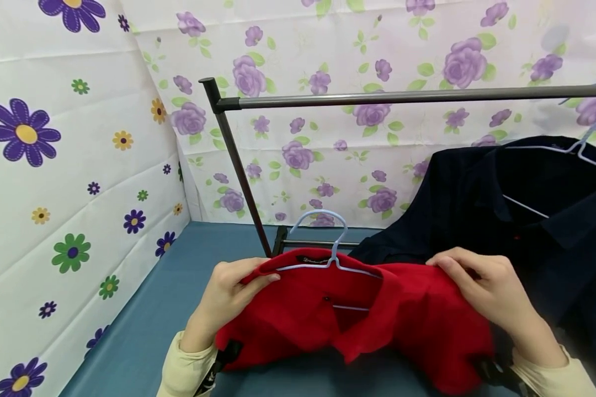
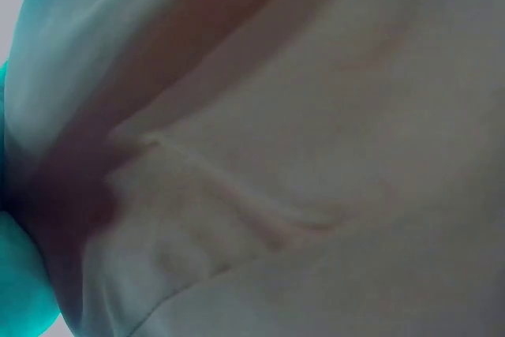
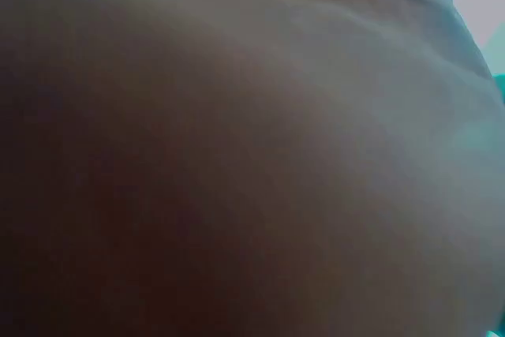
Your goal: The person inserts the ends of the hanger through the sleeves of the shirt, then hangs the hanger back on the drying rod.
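A red collared shirt (image 1: 303, 320) hangs on a light blue hanger (image 1: 341, 242) between my hands in the head view. The hook stands up from the collar opening, below the rack's bar and apart from it. My left hand (image 1: 228, 292) pinches the shirt near the collar's left side, thumb on top. At the other shoulder, my right hand (image 1: 482, 281) pinches the red cloth between thumb and fingers. Both wrist views are filled with blurred, close fabric, so the fingers cannot be made out there.
A dark metal clothes rack (image 1: 377, 99) stands behind the shirt. On its right side a navy shirt (image 1: 477, 209) hangs from another light blue hanger (image 1: 578, 146). Blue cloth (image 1: 164, 309) covers the surface below. Flowered sheets (image 1: 298, 49) line the back and left.
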{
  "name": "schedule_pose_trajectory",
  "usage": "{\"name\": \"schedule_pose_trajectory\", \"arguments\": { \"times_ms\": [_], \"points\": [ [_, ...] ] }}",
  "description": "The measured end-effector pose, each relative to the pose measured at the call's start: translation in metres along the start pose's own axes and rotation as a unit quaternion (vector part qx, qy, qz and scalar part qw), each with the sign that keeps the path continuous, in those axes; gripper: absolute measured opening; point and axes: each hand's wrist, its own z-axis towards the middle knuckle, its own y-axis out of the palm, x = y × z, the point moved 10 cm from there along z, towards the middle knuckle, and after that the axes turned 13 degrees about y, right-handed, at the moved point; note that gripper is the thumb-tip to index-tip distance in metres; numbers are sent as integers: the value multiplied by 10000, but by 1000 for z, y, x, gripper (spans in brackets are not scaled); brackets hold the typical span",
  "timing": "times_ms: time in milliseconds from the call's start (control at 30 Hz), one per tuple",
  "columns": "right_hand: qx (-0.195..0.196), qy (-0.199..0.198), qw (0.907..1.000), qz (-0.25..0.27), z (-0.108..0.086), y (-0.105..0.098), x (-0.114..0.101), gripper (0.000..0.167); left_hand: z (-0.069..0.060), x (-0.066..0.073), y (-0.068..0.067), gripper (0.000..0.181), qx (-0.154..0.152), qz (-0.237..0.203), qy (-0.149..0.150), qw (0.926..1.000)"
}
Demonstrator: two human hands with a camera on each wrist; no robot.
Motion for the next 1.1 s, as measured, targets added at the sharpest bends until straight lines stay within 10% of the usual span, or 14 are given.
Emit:
{"name": "schedule_pose_trajectory", "arguments": {
  "times_ms": [567, 667, 1100],
  "points": [
    [-1181, 415, 9920, -146, -23, 28, 0, 25, 3, -6, -3, 16, 199, 415, -254, 9986],
    [-1100, 282, 9934, -174, -28, 28, 0, 8, 3, -6, 0, 21, 162, 445, -228, 9986],
    [-210, 138, 9975, -656, -29, 11, 5, 41, -3, -19, -10, 24, -27, 999, -759, 9921]
  ]
}}
